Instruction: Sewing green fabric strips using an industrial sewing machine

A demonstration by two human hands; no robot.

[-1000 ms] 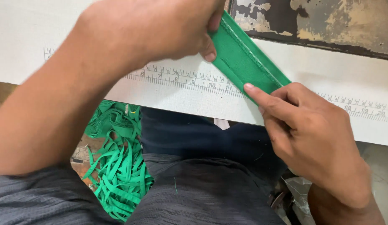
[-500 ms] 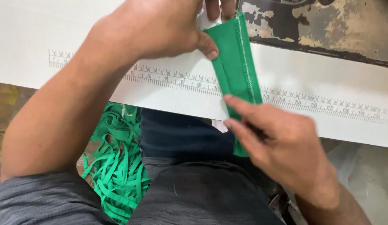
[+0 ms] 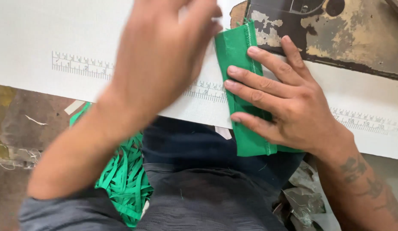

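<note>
From my head camera, looking down, my right hand (image 3: 288,102) lies flat in the middle right of the frame, its fingers (image 3: 250,79) spread and pressing on one folded green fabric piece (image 3: 246,137); nothing is pinched, the palm and fingers simply pin it down, I judge so that the fold stays put. That piece runs from the upper centre, where its stitched edge meets the worn metal plate (image 3: 335,38) in the upper right, down across the white desk (image 3: 45,34) and over its near edge, so its lower end hangs above my lap. It crosses the one printed ruler strip (image 3: 79,66) that runs along the desk from left to right, which I take to be why it lies just there, against the markings. My left hand (image 3: 164,55) hovers blurred in the upper centre, just left of the fabric; its fingers look loosely curled and I see nothing in them, but the blur keeps me from being sure whether they touch the cloth. Below the desk edge, in the lower left, a loose heap of green strips (image 3: 122,179) lies beside my leg, too tangled to count. So I count two hands, one fabric piece, one ruler strip, one heap.
</note>
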